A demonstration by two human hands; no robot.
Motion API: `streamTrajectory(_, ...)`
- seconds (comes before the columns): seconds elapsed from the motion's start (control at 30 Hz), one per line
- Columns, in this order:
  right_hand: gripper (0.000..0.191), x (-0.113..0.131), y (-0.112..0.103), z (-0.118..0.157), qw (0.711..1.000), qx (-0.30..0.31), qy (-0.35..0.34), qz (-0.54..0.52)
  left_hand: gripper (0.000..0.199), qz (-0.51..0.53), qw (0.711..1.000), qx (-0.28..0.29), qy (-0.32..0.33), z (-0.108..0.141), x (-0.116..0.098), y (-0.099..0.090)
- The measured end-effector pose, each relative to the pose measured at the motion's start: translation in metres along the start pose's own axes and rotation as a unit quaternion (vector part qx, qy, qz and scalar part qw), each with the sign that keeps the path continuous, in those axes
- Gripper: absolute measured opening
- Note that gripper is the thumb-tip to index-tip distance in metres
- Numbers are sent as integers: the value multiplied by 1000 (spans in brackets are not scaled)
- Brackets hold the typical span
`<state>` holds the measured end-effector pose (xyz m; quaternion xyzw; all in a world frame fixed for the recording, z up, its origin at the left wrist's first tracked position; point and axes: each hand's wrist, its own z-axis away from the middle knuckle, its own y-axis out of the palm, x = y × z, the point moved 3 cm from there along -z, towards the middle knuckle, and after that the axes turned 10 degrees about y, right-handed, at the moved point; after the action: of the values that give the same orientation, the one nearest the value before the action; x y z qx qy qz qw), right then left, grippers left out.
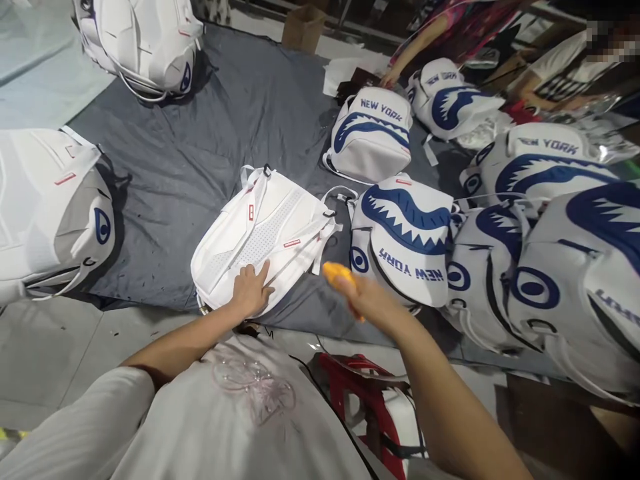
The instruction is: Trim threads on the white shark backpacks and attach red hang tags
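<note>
A white backpack (pixel 270 230) lies in front of me with its straps and dotted back panel facing up. My left hand (pixel 251 288) rests on its near edge, fingers spread and holding nothing. Just right of that backpack, my right hand (pixel 367 300) is raised, wrapped around a small orange tool (pixel 340 275). Motion blurs the tool, so its exact kind does not show. Close beyond the right hand sits a white backpack with a blue toothed mouth and NEW YORK lettering (pixel 407 233).
Several similar backpacks (pixel 545 160) crowd the right side. White backpacks (pixel 143 47) also stand at the left on the grey cloth (pixel 165 180). Two people are at the far side, one with an arm (pixel 417 47) near a backpack (pixel 373 133). A red-framed object (pixel 360 400) stands below the table edge.
</note>
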<state>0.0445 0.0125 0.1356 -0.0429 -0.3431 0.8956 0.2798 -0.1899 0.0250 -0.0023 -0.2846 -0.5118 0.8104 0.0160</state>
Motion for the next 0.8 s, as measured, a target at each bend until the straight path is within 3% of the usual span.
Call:
streamTrajectory(0.07, 57, -5, 5, 6, 996, -76, 36, 17, 67, 34, 998, -23, 37, 2, 11, -9)
streamTrajectory(0.17, 49, -4, 39, 26, 999, -33, 12, 21, 52, 116, 983, -136, 50, 3, 52, -40)
streamTrajectory(0.2, 48, -3, 56, 34, 999, -17, 15, 25, 47, 157, 971, -180, 24, 4, 72, -51)
streamTrajectory(0.27, 47, 3, 91, 52, 998, -18, 47, 28, 34, 300, 924, -221, -90, 3, 112, -64)
streamTrajectory(0.33, 47, 11, 127, 67, 996, -15, 81, 21, 19, 450, 847, -190, -209, 1, 145, -64)
streamTrajectory(0.4, 45, 23, 159, 78, 993, -9, 115, 21, 13, 540, 789, -131, -263, -3, 163, -57)
streamTrajectory(0.47, 42, 36, 184, 83, 988, -11, 153, 33, 16, 609, 737, -87, -279, -9, 172, -52)
streamTrajectory(0.6, 36, 68, 212, 72, 982, -53, 179, 38, 18, 776, 565, -13, -280, -19, 168, -44)
streamTrajectory(0.73, 41, 92, 230, 43, 984, -78, 157, 17, 31, 822, 482, 155, -259, -14, 142, -28)
streamTrajectory(0.8, 45, 94, 235, 31, 987, -95, 128, 11, 36, 827, 476, 150, -258, -19, 140, -15)
